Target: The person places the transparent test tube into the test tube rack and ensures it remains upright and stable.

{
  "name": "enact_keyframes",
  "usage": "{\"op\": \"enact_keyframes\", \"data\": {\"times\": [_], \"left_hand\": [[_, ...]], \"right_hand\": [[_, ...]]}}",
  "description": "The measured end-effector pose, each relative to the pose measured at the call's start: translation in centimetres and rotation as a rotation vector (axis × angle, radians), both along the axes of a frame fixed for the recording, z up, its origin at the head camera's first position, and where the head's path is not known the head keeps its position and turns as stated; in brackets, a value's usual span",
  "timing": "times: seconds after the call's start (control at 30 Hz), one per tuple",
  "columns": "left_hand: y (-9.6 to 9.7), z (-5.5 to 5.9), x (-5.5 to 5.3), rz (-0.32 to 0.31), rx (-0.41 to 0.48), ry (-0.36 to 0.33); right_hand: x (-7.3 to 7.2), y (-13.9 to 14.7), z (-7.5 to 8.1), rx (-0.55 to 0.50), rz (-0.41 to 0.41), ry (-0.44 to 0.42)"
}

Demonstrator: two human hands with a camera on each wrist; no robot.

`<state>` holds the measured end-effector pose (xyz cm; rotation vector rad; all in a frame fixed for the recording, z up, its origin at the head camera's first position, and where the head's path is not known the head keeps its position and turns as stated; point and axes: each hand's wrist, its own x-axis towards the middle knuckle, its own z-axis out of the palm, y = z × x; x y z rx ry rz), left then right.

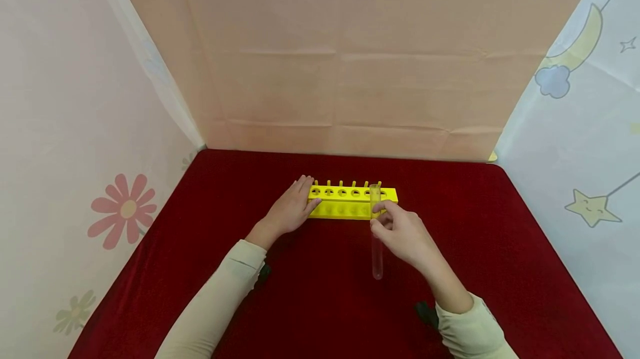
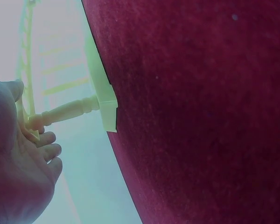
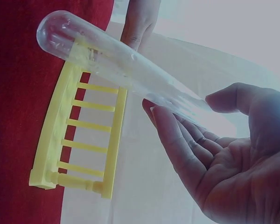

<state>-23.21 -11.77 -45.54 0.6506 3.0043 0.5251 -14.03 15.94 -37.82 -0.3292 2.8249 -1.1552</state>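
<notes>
A yellow test tube rack [image 1: 342, 210] with a row of round holes and upright pegs along its back stands on the red cloth. My left hand [image 1: 289, 210] holds its left end, thumb at the front and fingers over the top; the left wrist view shows them around the end of the upper plate [image 2: 30, 119]. In front of the rack's right end, my right hand [image 1: 404, 232] pinches a clear test tube [image 1: 377, 263] near its upper part. The tube's rounded end [image 3: 56, 35] points down, outside the holes, in front of the rack.
Dark red cloth [image 1: 320, 298] covers the table. A peach-coloured sheet [image 1: 340, 70] hangs behind it, and pale patterned sheets stand at the left [image 1: 60, 125] and right [image 1: 590, 142]. Small dark objects [image 1: 426, 314] sit beside the sleeve cuffs.
</notes>
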Motion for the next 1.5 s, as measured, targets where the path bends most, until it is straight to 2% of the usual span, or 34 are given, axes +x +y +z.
{"op": "enact_keyframes", "data": {"times": [0.43,1.03,1.5], "left_hand": [[-0.1,-0.2,-0.1,-0.002,0.000,0.009],[-0.1,-0.6,-0.2,-0.003,-0.009,0.029],[-0.1,-0.8,-0.2,0.003,0.012,0.045]], "right_hand": [[-0.5,-0.4,0.3,-0.010,0.011,0.022],[-1.2,-1.1,0.9,-0.125,0.042,0.004],[-2.1,-1.9,1.1,-0.193,0.083,0.038]]}}
